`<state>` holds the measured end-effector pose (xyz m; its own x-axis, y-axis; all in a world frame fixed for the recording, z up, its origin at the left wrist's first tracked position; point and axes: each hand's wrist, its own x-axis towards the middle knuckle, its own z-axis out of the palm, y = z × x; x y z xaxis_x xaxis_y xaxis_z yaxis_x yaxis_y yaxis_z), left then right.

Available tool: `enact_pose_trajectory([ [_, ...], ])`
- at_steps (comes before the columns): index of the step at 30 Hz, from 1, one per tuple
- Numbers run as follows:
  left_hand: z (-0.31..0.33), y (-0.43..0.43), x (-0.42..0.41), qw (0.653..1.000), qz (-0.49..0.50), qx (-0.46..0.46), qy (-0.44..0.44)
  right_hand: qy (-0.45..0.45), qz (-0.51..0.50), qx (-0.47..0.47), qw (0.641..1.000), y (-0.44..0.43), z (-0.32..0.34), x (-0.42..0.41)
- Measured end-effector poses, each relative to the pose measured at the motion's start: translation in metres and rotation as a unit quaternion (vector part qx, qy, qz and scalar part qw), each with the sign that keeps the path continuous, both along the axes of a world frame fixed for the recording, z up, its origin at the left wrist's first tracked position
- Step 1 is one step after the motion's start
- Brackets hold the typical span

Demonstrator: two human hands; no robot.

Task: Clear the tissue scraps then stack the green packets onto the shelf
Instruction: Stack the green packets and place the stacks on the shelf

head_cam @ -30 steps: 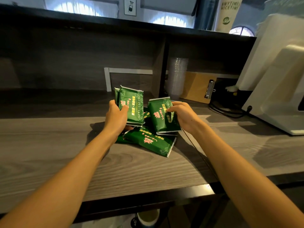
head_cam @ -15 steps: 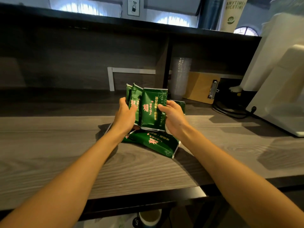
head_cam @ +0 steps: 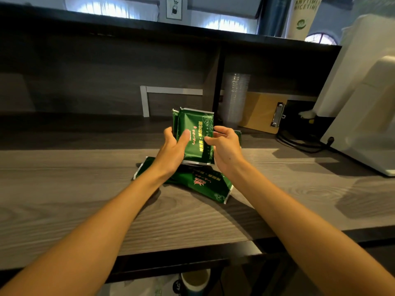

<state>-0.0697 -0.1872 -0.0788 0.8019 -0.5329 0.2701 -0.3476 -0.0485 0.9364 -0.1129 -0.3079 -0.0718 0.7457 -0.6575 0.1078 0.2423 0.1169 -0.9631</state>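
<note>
A small upright bunch of green packets [head_cam: 197,133] is held above the wooden counter [head_cam: 64,199]. My left hand [head_cam: 173,150] grips the bunch from the left, thumb across the front packet. My right hand [head_cam: 224,146] pinches its right edge. Below my hands, more green packets [head_cam: 205,182] lie flat on the counter, partly hidden by my wrists. Another packet's corner [head_cam: 238,135] shows behind my right hand. The dark shelf recess [head_cam: 106,82] runs behind the counter. No tissue scraps are in view.
A stack of clear plastic cups [head_cam: 236,99] and a brown clipboard [head_cam: 263,112] stand in the right shelf bay. A white machine [head_cam: 363,103] with a black cable [head_cam: 299,144] fills the right side. A grey frame [head_cam: 149,97] leans at the back.
My right hand brought its packet left and joined it to the ones in my left hand. Both hands now hold one bunch, raised slightly above the pile.
</note>
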Motion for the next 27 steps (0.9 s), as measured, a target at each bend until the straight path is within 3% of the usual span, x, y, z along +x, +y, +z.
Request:
enact_pose_trajectory([
  [6,0.002,0.000,0.001,0.998,0.033,-0.035,0.027,-0.023,0.070,-0.007,0.997,0.000,0.005,-0.007],
  [8,0.003,0.005,0.007,0.993,0.084,-0.066,0.039,0.007,0.053,-0.065,0.996,-0.006,0.008,-0.008],
  [10,0.002,0.012,0.014,0.987,0.130,-0.081,0.051,0.091,0.046,-0.159,0.982,-0.010,0.008,-0.011],
  [13,-0.003,0.018,0.024,0.977,0.186,-0.080,0.060,0.230,0.101,-0.297,0.921,-0.011,0.005,-0.019],
  [17,-0.005,0.022,0.029,0.968,0.221,-0.088,0.084,0.378,0.181,-0.439,0.794,-0.016,0.007,-0.029],
  [20,-0.006,0.023,0.027,0.969,0.217,-0.080,0.082,0.417,0.202,-0.453,0.762,-0.015,0.010,-0.031],
  [23,-0.006,0.024,0.025,0.971,0.214,-0.076,0.076,0.402,0.216,-0.423,0.783,-0.015,0.010,-0.031],
  [27,-0.007,0.024,0.026,0.971,0.216,-0.071,0.076,0.317,0.188,-0.253,0.895,-0.026,0.008,-0.027],
])
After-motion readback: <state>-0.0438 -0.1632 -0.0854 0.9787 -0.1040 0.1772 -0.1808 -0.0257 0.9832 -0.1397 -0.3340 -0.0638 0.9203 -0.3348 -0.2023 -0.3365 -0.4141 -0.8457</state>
